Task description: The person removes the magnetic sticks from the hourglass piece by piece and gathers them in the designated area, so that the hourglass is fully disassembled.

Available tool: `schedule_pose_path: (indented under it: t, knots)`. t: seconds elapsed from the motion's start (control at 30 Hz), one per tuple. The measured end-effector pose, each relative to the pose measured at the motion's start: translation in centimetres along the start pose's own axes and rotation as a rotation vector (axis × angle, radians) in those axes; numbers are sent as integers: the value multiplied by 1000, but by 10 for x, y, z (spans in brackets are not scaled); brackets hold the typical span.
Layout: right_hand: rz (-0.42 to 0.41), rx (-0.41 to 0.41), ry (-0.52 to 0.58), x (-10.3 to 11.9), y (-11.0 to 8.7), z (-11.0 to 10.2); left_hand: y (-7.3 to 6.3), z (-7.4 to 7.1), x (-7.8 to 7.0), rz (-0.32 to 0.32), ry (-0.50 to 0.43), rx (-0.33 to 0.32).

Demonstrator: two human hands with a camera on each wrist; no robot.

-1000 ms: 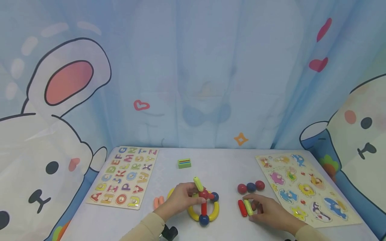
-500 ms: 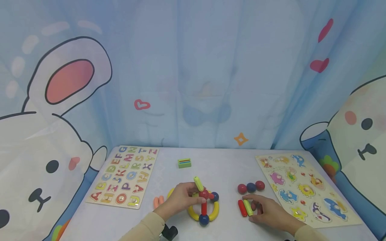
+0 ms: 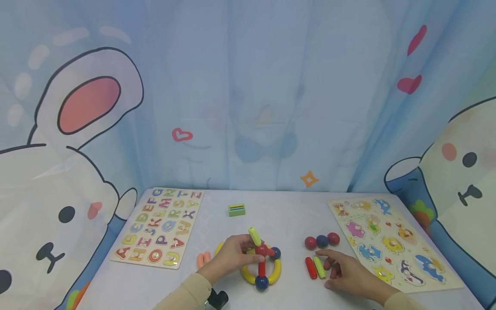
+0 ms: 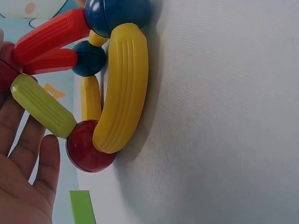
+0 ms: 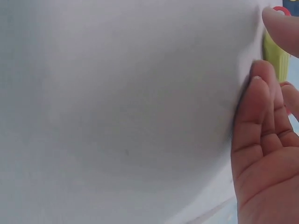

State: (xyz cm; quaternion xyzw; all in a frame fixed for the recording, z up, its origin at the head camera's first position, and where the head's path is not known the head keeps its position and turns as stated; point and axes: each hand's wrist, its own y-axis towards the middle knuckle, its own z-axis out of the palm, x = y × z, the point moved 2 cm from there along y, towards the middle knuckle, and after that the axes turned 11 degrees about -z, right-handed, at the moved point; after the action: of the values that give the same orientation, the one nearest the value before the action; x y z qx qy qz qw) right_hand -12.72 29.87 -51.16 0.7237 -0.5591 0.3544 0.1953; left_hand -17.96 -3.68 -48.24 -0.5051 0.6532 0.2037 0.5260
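Observation:
My left hand (image 3: 232, 258) grips the top of a ball-and-stick construction, fingers and thumb around its upper red ball (image 3: 261, 249). From that ball a yellow-green stick (image 3: 254, 236) points upward, and red sticks (image 4: 52, 37) slope down to blue balls (image 3: 261, 283). Curved yellow rods (image 4: 124, 88) form the ring on the table, joined at a lower red ball (image 4: 88, 147). My right hand (image 3: 350, 273) hovers with loosely bent fingers just right of a loose yellow-green stick (image 3: 319, 267), holding nothing. Beside that stick lies a red stick (image 3: 311, 268).
Two red balls and a blue ball (image 3: 322, 241) lie in a row behind the loose sticks. An alphabet puzzle board (image 3: 159, 228) is at left, an animal puzzle board (image 3: 395, 245) at right. A green block (image 3: 237, 210) sits at back; orange-pink sticks (image 3: 203, 259) lie near my left wrist.
My right hand has let go of the loose yellow-green stick and drawn slightly to the right, leaving it beside the red one. The left hand holds its place on the construction.

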Motion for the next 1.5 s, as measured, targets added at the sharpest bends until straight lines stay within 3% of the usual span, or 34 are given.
schedule_pose_path:
  t: [0.13, 0.33, 0.43, 0.6, 0.73, 0.93, 1.5]
  knots:
    - [2, -49, -34, 6, -3, -6, 0, 1, 0, 1, 14, 5]
    - [-163, -152, -1, 40, 11, -12, 1, 1, 1, 8, 51, -3]
    - [-232, -134, 23, 71, 29, -5, 1, 0, 2, 11, 65, -8]
    - [-324, -39, 43, 123, 58, 16, 3, 1, 4, 47, 93, -6]
    - [-365, -10, 19, 147, 73, 31, 4, 3, 5, 99, 113, -8]
    - [-369, -35, -37, 155, 80, 39, 5, 4, 6, 139, 133, -21]
    - [-383, 11, 126, 148, 82, 44, 5, 3, 8, 94, 117, -10]
